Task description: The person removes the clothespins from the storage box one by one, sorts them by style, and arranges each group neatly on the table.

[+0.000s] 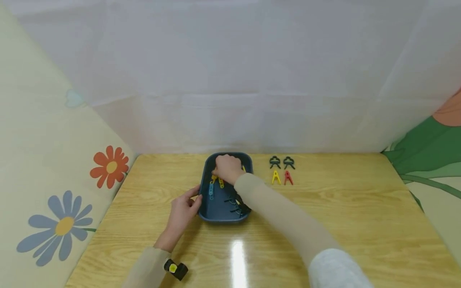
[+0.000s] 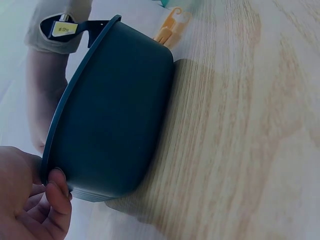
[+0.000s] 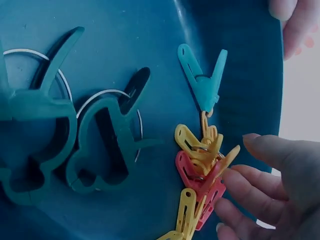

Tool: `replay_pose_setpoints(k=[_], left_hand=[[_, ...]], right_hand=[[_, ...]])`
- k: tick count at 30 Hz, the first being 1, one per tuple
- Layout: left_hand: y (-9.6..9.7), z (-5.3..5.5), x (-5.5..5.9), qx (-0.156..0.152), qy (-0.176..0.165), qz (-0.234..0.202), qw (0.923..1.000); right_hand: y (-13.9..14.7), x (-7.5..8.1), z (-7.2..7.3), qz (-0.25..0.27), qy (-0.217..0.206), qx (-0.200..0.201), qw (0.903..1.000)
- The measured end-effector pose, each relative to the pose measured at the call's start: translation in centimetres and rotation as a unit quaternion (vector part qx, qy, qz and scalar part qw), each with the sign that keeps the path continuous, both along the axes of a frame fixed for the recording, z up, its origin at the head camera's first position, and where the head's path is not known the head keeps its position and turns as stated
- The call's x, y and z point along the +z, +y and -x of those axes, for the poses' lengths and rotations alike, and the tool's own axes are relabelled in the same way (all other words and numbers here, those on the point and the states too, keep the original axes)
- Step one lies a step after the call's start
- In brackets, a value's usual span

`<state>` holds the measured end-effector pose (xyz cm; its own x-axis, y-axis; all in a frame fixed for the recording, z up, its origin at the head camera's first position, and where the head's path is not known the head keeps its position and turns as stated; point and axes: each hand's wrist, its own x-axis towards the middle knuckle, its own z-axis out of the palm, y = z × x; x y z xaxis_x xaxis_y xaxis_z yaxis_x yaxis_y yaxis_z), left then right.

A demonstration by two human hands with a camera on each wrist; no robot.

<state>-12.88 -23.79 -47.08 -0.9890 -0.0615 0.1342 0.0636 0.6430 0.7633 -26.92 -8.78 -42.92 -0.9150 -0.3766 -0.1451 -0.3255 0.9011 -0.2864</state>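
Observation:
A dark blue plastic basin [image 1: 220,212] stands on the table. My left hand [image 1: 181,210] grips its left rim, thumb and fingers pinching the edge in the left wrist view. Inside the basin is my right hand [image 3: 272,190], fingers parted beside a heap of small clothespins. A red clothespin [image 3: 186,169] and yellow clothespins [image 3: 187,207] lie right at the fingertips; a yellow prong points between thumb and forefinger, without a clear pinch. Above the heap lies a teal clothespin [image 3: 205,94]. Dark green spring clips [image 3: 35,102] with wire loops lie farther left in that view.
Right of the basin, two dark green clips [image 1: 275,161] form a row on the wooden table [image 1: 342,200]. A yellow clothespin [image 1: 276,177] and a red clothespin [image 1: 288,177] stand below them. A white sheet [image 1: 230,120] hangs behind the table.

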Motion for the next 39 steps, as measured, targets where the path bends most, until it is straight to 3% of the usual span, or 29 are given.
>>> replay_pose_setpoints(k=[11, 22, 30, 39], left_hand=[[0.1, -0.4, 0.4, 0.0, 0.011, -0.004, 0.9999], [0.1, -0.2, 0.3, 0.008, -0.005, -0.002, 1.0], [0.2, -0.2, 0.3, 0.009, 0.004, -0.007, 0.9999], [0.1, -0.1, 0.2, 0.006, 0.005, -0.005, 1.0]], right_hand=[[-0.2, 0.5, -0.1, -0.032, 0.0, -0.002, 0.9995], [0.4, 0.3, 0.0, -0.029, 0.002, -0.007, 0.9995], [0.9, 0.0, 0.2, -0.019, 0.007, -0.02, 0.9996], [1.4, 0.2, 0.5, -0.021, 0.006, -0.003, 0.9998]])
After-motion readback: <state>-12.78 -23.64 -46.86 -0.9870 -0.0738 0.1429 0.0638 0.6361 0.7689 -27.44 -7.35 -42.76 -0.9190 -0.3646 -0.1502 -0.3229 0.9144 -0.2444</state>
